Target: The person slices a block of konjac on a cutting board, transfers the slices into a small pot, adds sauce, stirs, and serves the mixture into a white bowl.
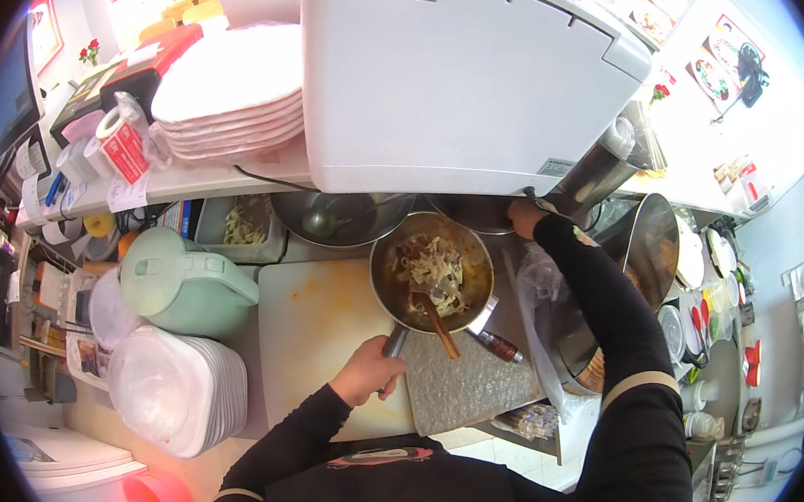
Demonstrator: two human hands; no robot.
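My left hand (371, 370) is closed around the handle of a metal pan (481, 257), in the middle of the view. Pale shredded food (436, 271) lies in the pan, with a pair of wooden chopsticks (442, 330) leaning in it and sticking out over the near rim. My right hand (526, 218) reaches to a dark metal bowl (472, 210) behind the pan, under the edge of a large white appliance; its fingers are partly hidden, so their grip cannot be made out. Beside the pan, a knife or cleaver with a dark red handle (501, 346) lies on a grey stone-like slab (465, 390).
A stained white cutting board (317, 336) lies left of the slab. Farther left stand a mint green kettle (180, 283) and stacked white containers (221, 392). A large bowl with a ladle (319, 222) and a tray of shredded food (244, 228) sit behind. The white appliance (457, 85) overhangs the far side.
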